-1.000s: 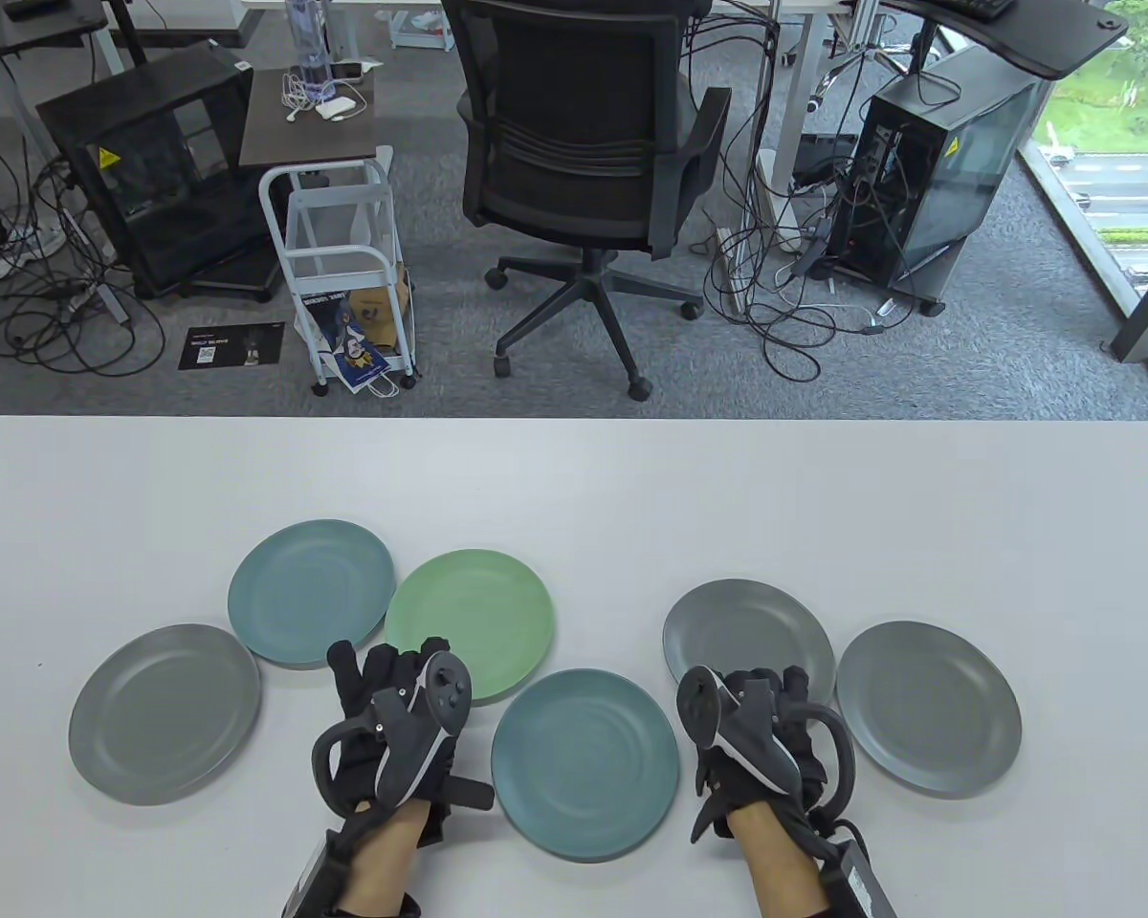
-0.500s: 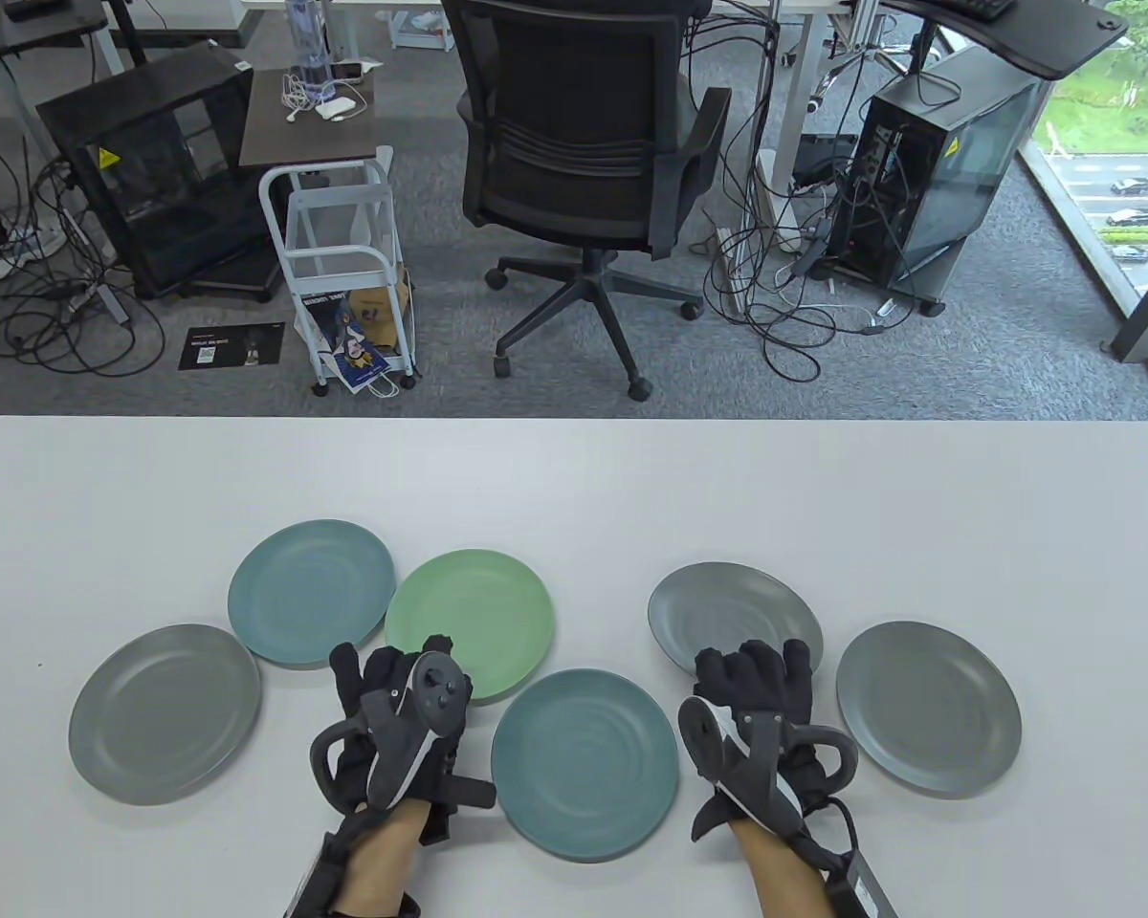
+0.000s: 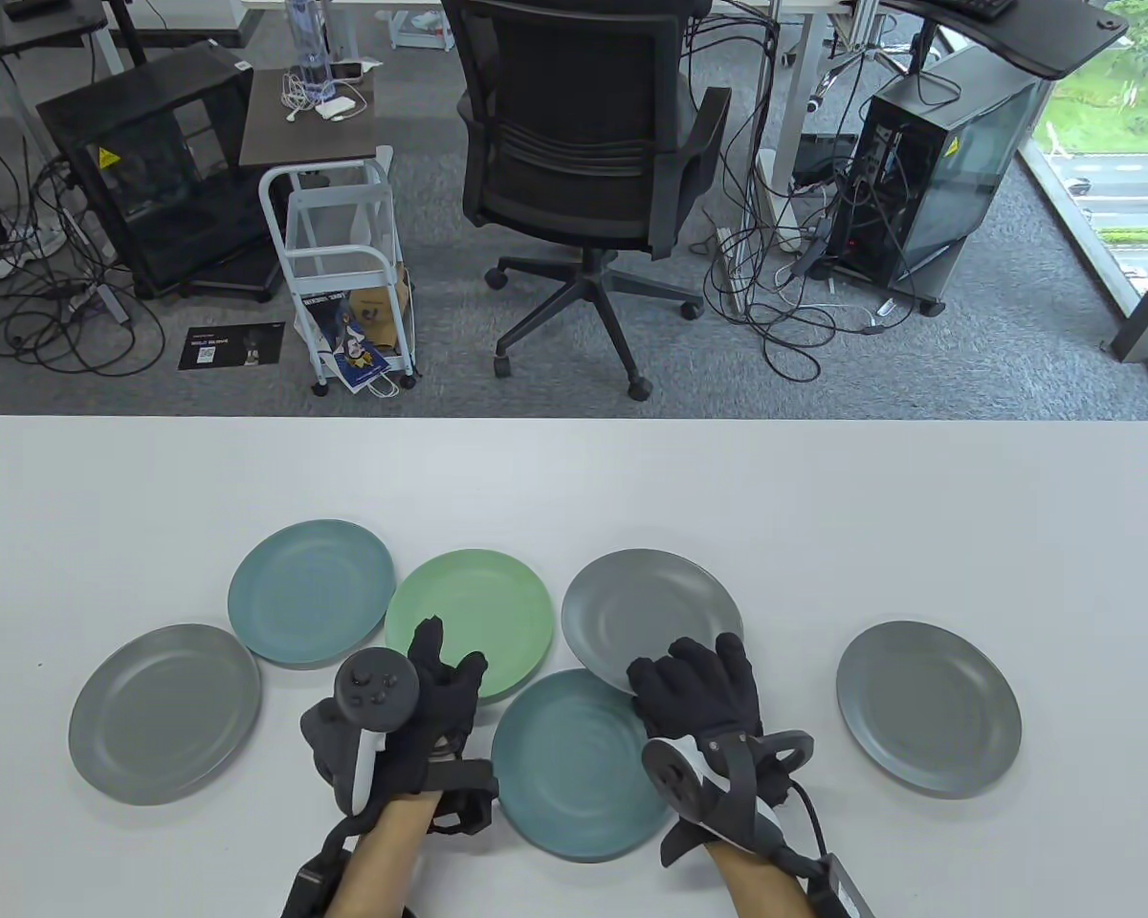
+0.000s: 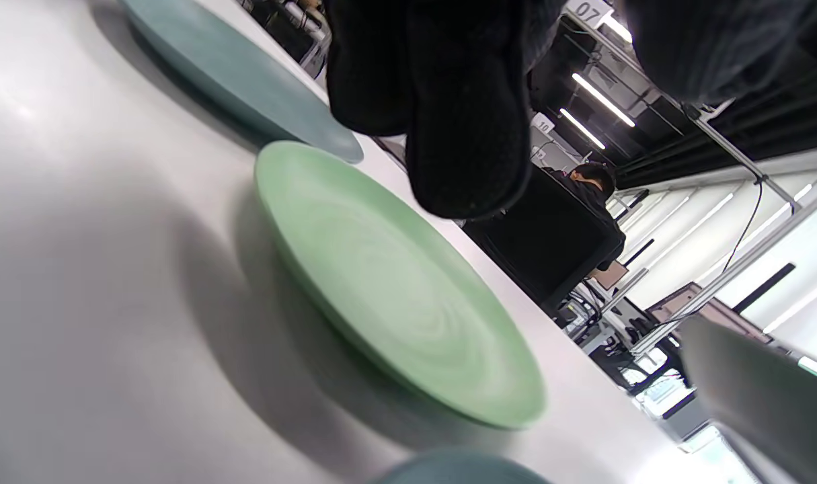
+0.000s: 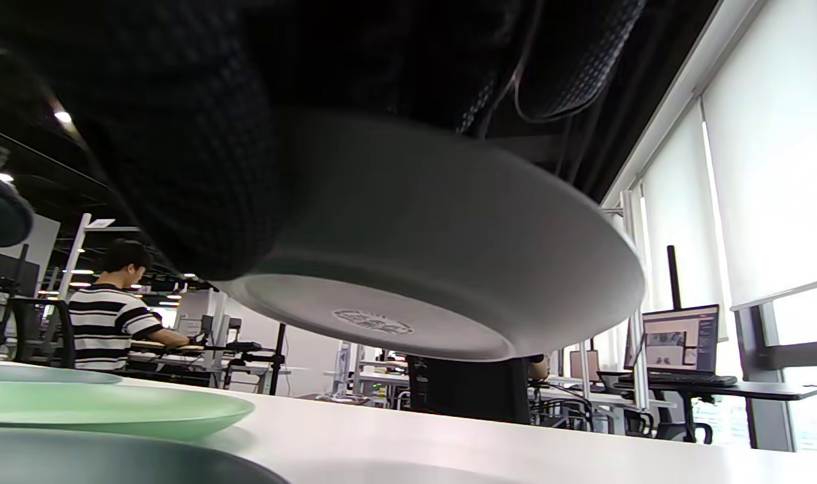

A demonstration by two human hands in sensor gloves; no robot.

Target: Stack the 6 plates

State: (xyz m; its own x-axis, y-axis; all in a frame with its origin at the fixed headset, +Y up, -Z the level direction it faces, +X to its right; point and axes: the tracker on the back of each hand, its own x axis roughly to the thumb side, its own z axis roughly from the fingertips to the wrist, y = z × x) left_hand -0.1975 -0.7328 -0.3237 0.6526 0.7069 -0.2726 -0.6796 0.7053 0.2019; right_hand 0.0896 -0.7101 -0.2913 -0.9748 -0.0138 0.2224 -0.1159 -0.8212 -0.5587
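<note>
Our right hand [image 3: 698, 684] grips one grey plate [image 3: 646, 607] by its near rim, lifted clear of the worktop [image 3: 823, 507] and overlapping the teal plate [image 3: 574, 765], likely the stack's base. Left hand [image 3: 421, 712] hovers beside the green plate [image 3: 469, 612], fingers [image 4: 465, 134] released, holding nothing.

six plates [image 3: 310, 592] lie in a loose row on the table [image 3: 574, 478]; one plate [image 3: 652, 617] is lifted over another [image 3: 574, 765].
</note>
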